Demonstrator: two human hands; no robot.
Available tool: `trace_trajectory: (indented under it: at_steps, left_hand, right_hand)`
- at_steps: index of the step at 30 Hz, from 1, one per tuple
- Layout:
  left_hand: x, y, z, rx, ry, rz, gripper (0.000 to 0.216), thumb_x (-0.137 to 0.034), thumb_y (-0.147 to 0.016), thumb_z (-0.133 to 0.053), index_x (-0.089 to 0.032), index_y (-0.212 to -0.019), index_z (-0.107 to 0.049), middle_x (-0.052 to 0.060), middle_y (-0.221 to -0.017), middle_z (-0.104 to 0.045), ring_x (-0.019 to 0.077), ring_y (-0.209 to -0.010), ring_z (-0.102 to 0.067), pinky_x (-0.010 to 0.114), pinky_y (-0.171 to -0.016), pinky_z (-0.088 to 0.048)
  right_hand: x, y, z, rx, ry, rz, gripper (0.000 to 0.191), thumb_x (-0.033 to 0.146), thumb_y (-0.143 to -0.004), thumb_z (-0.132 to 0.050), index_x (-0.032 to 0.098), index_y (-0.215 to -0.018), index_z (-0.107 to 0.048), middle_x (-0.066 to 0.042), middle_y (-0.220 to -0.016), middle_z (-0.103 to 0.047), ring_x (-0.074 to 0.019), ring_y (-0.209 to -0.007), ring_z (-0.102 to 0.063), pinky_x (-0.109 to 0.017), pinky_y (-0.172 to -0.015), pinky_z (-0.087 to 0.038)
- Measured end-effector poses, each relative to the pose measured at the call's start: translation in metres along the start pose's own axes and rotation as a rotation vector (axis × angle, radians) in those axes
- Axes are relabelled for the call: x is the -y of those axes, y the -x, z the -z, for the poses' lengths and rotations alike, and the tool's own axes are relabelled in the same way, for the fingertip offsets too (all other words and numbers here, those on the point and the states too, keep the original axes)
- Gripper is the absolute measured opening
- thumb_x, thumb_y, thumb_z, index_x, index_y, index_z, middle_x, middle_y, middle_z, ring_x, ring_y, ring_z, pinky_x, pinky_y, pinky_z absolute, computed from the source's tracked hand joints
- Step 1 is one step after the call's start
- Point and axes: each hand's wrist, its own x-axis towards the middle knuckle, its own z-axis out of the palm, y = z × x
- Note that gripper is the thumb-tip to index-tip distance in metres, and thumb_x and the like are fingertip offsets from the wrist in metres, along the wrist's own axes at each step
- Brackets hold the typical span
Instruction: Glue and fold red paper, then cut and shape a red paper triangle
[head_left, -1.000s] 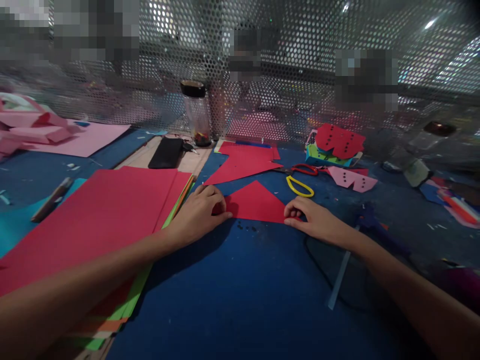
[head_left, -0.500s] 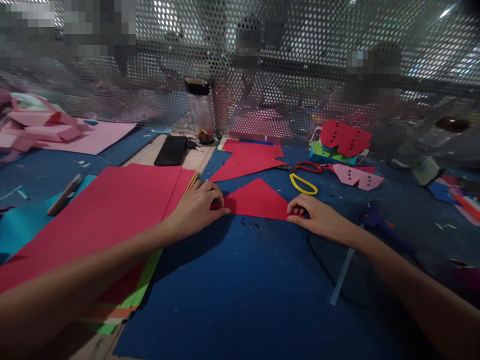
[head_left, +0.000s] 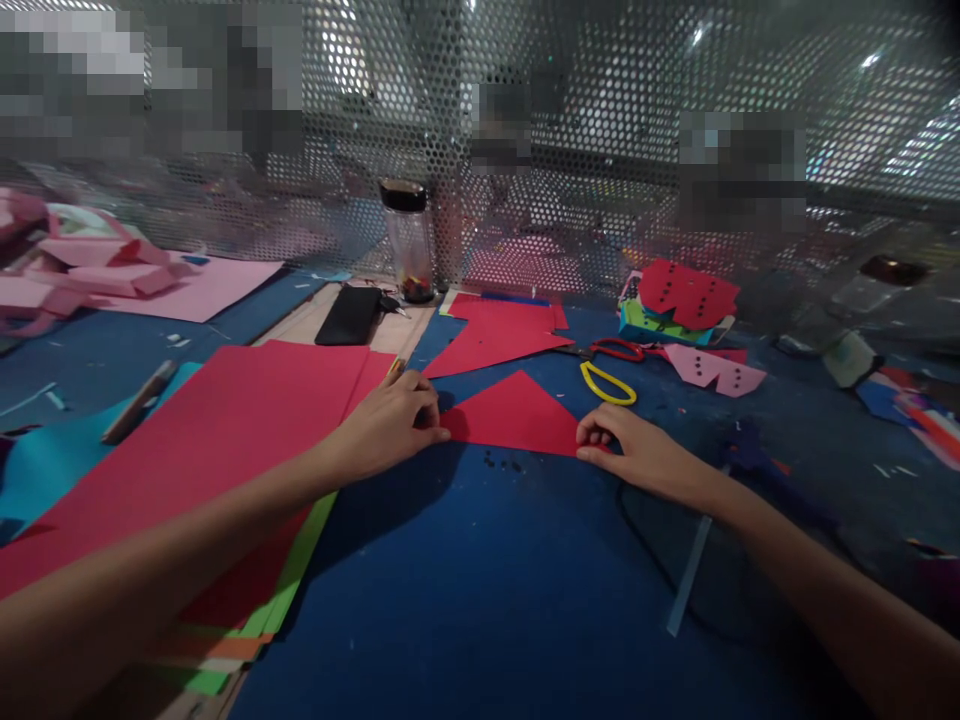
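Nearest: blue table [head_left: 480, 580], smooth and matte, faintly scuffed. To the left, reaching close in, a stack [head_left: 240, 430] of large sheets: flat red on top, straight-cut, with green and orange edges fanned out beneath. To the right, a thin pale strip [head_left: 688, 580] and a dark cord [head_left: 645, 538], loosely curved.

Further in, at mid-table between both hands: the triangle [head_left: 517, 415]. Plain saturated red, matte, thin as card, crisp-edged. Broad and low in shape, long side facing near, blunt peak pointing away. Dark specks on the table just below the long side. Left hand [head_left: 401, 420] grasping the left corner between thumb and curled fingers; right hand [head_left: 630, 442] likewise at the right corner.

Just beyond: larger red cutout [head_left: 495, 337], angular, with a long point toward the left. Touching it on the right, scissors [head_left: 586, 352] with one red loop, one yellow. Past these, a pink cutout [head_left: 697, 368], notched and dotted black.

Back left: phone [head_left: 349, 316], black and flat, on pale wood; clear bottle [head_left: 411, 250], dark-capped, upright. Farthest: metal mesh [head_left: 585, 150], grey, round-holed, shiny.
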Motion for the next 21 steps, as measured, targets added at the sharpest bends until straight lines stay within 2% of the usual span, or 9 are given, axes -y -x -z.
trace_trajectory:
  at_steps: [12, 21]
  left_hand:
    - [0.013, 0.0, 0.011, 0.065, -0.013, 0.048, 0.023, -0.041, -0.082, -0.071, -0.022, -0.071, -0.067, 0.008, -0.118, -0.058, 0.0295, -0.112, -0.056, 0.045, -0.095, -0.047]
    - [0.026, -0.007, 0.019, 0.182, 0.016, 0.035, 0.024, -0.044, -0.08, -0.073, -0.021, -0.078, -0.067, 0.008, -0.117, -0.056, 0.0301, -0.117, -0.053, 0.043, -0.097, -0.044]
  right_hand:
    - [0.003, 0.0, 0.0, 0.006, -0.02, -0.01, 0.013, 0.034, -0.091, -0.062, 0.022, -0.095, -0.064, -0.005, -0.098, -0.064, -0.0198, -0.089, -0.061, -0.036, -0.081, -0.05]
    - [0.002, -0.001, 0.0, 0.011, -0.035, -0.016, 0.012, 0.032, -0.09, -0.064, 0.022, -0.095, -0.064, -0.004, -0.097, -0.063, -0.0189, -0.088, -0.061, -0.034, -0.081, -0.049]
